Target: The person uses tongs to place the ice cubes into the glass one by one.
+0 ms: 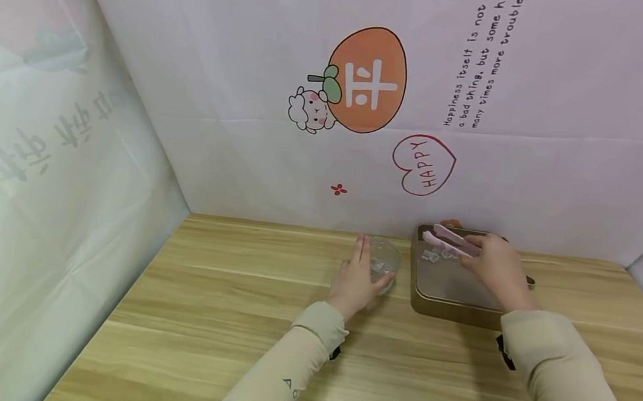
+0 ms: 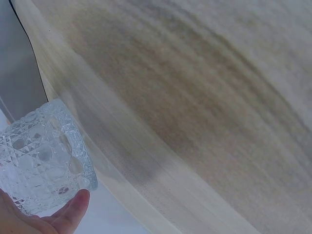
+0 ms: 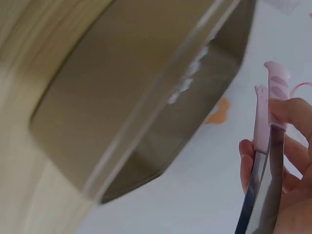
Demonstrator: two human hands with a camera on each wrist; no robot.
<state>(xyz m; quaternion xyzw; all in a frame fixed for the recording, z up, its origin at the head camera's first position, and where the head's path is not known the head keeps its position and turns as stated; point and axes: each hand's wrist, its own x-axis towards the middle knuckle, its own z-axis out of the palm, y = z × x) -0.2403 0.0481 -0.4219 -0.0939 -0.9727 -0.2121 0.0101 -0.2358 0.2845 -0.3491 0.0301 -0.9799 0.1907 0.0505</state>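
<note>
My left hand holds a clear cut-glass cup on the table, fingers along its left side and thumb on the opposite side. A few clear pieces seem to lie inside the cup. To the right, my right hand grips metal tongs with pink tips. They hang over the far part of a gold-brown metal tin. In the right wrist view the tong tips stand apart, and nothing shows between them. Several clear ice-like pieces lie in the tin.
The wood-grain table ends at a white printed cloth wall just behind the cup and tin. Another cloth hangs along the left side. A small orange item shows behind the tin's far edge.
</note>
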